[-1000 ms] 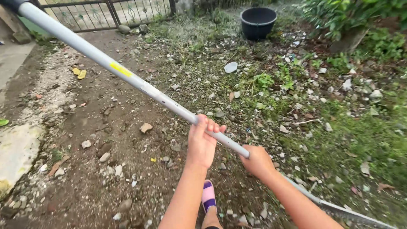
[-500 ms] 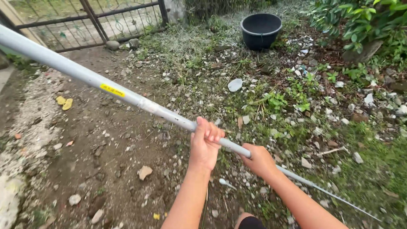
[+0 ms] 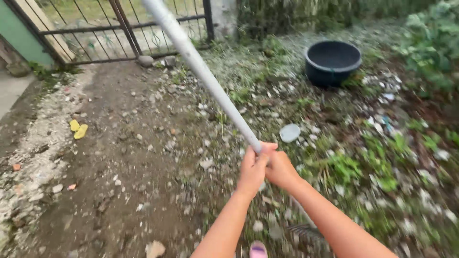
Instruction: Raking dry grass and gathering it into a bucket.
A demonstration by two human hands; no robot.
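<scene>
A long grey metal pole (image 3: 201,71) runs from the top of the head view down to my hands at the middle. My left hand (image 3: 252,170) and my right hand (image 3: 279,168) both grip it, side by side and touching. Below my hands the pole goes on toward the ground, where dark rake tines (image 3: 306,232) show blurred near my right forearm. My foot in a pink sandal (image 3: 258,250) stands at the bottom edge.
Dirt and stones cover the ground on the left, weeds and white debris on the right. A black tub (image 3: 333,62) stands at the back right. A metal gate (image 3: 119,28) closes the far side. Yellow scraps (image 3: 78,129) lie at the left. A pale round lid (image 3: 289,133) lies near my hands.
The pole has swung from pointing far left to pointing nearly straight up and away. My hands have come together on it. The view has shifted toward the gate and tub.
</scene>
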